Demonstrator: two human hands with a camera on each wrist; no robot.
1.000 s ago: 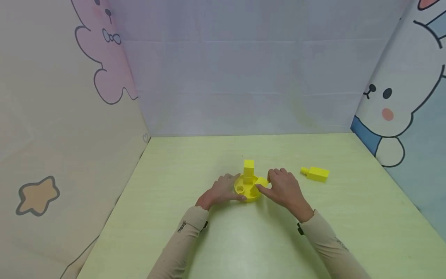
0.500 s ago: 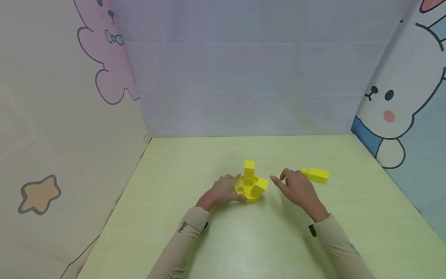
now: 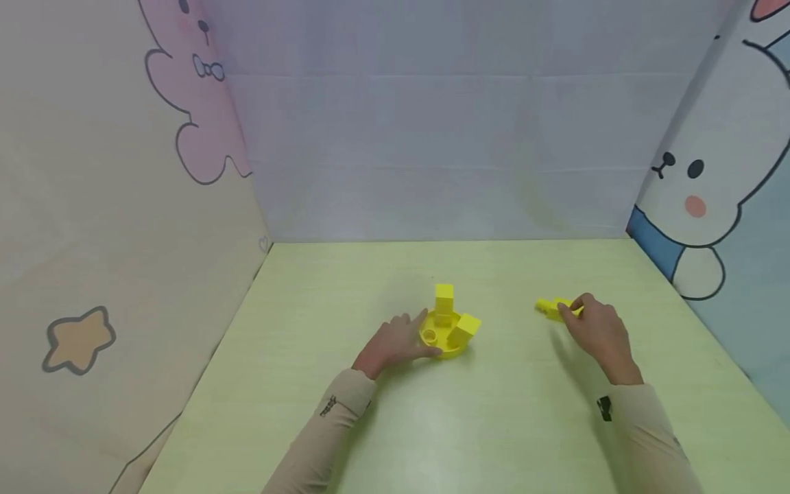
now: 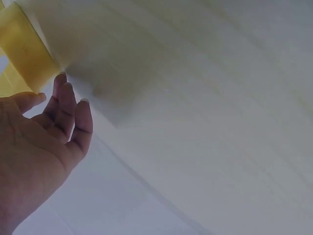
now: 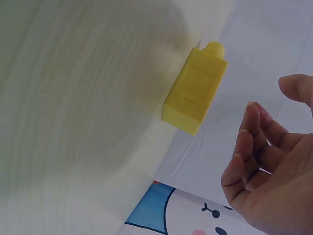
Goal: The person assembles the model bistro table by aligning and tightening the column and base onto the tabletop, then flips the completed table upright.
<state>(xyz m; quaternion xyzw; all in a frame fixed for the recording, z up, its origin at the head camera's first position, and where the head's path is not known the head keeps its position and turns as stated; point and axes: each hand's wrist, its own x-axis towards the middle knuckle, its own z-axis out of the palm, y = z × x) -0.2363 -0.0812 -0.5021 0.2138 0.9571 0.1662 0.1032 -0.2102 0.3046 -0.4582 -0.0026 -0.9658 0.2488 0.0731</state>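
Observation:
A shallow round yellow base (image 3: 453, 353) sits mid-table, its edge held between the thumb and fingers of my left hand (image 3: 395, 342). The left wrist view shows the thumb and fingertips at the yellow side wall (image 4: 27, 49). On the base, one yellow block (image 3: 444, 299) stands upright at the back, another block (image 3: 465, 330) leans outward at the right, and a round socket (image 3: 430, 337) shows at the left. To the right lies a loose yellow block with a round peg end (image 5: 195, 88). My right hand (image 5: 274, 161) is beside it, thumb and fingers spread apart.
The pale green table (image 3: 494, 425) ends at a plain greyish back curtain (image 3: 401, 151). Printed cloth walls stand on both sides, with a rabbit (image 3: 697, 185) at the right and a star (image 3: 80, 339) at the left.
My right hand has let go of the leaning block and moved right to the loose block. My left hand stays at the round base.

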